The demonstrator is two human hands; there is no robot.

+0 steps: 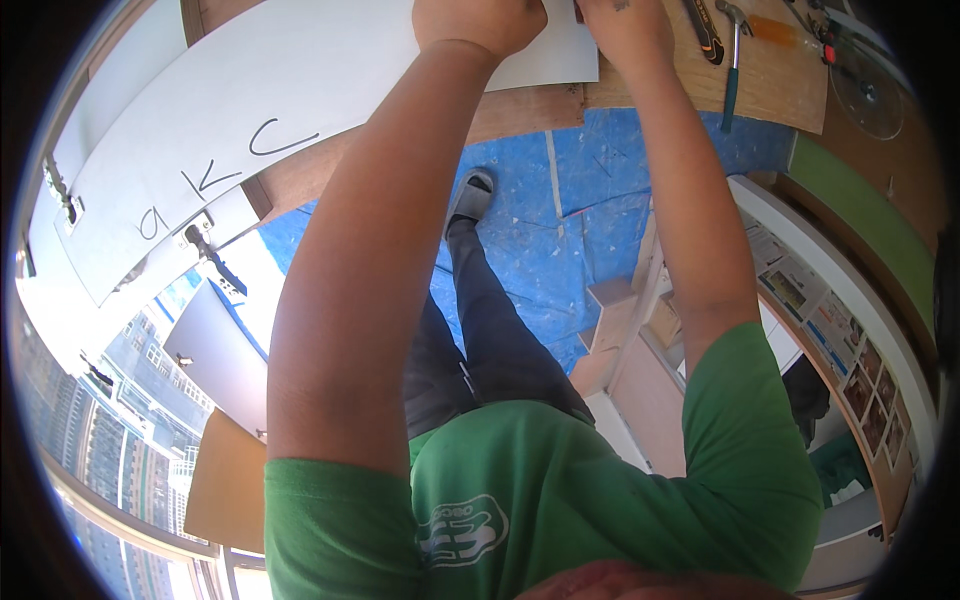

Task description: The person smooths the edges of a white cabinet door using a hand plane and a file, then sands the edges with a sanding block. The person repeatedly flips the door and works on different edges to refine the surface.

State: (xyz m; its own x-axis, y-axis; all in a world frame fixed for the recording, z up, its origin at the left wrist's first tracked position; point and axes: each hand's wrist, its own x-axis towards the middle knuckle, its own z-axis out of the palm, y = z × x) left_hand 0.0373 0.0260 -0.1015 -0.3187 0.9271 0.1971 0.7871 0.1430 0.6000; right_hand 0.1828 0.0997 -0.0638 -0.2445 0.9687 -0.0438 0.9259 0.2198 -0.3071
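Note:
At the top edge, my left hand (478, 22) is closed over the long white panel (548, 55), holding something I cannot make out. My right hand (625, 25) is just beside the panel's right end, its fingers largely cut off by the frame edge. The panel bears dark handwritten marks and rests on a plywood work surface (760, 95). To the right of my right hand lie a dark-handled tool (705, 30) and a hammer with a teal handle (732, 75). A dark hinge-like fitting (215, 260) sits below the panel's left part.
Blue protective sheeting (545, 210) covers the floor around my feet. Cabinet boxes and boards (640, 400) stand at lower right. A clear disc (865, 90) sits at upper right. A tan board (215, 480) and a bright window (110, 430) are at left.

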